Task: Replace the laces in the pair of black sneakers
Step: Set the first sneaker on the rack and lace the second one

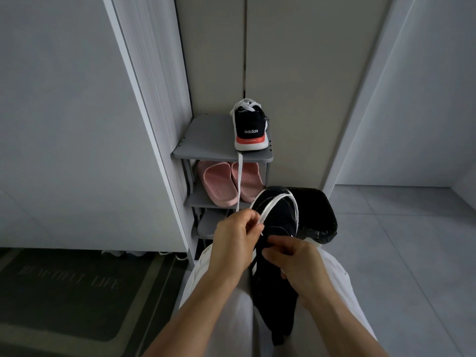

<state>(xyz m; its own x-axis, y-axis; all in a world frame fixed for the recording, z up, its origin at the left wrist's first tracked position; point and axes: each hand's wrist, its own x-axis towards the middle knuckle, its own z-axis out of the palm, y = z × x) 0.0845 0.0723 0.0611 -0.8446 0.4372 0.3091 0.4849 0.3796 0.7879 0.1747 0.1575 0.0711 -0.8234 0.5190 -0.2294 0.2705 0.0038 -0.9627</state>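
Shadow swallows most of the sneaker (pixel 277 274) lying on the person's lap, so its eyelets and tongue cannot be made out; only white side stripes and its dark fabric upper show, and the heel end is lost between the pale trousers (pixel 219 305). The left hand (pixel 235 239) pinches a flat white lace (pixel 279 202) between thumb and fingers (pixel 253 220), closed tight on it near its tip, and the lace arcs in a loop over the shoe's toe. The right hand (pixel 300 264) has its fingers curled shut on the sneaker's upper, gripping it. Behind the shoe a black plastic bag (pixel 319 215), glossy and crinkled, is partly hidden.

The second sneaker (pixel 251 128) stands heel-out on the top of a small grey shoe rack (pixel 206 140), black with a white sole and a red band; one white lace end hangs from it down past the shelf below, where pink rubber slippers (pixel 230 182) sit. A dark doormat (pixel 67 292) with faint, hard-to-read lettering lies at lower left on the tiled floor (pixel 412 253).
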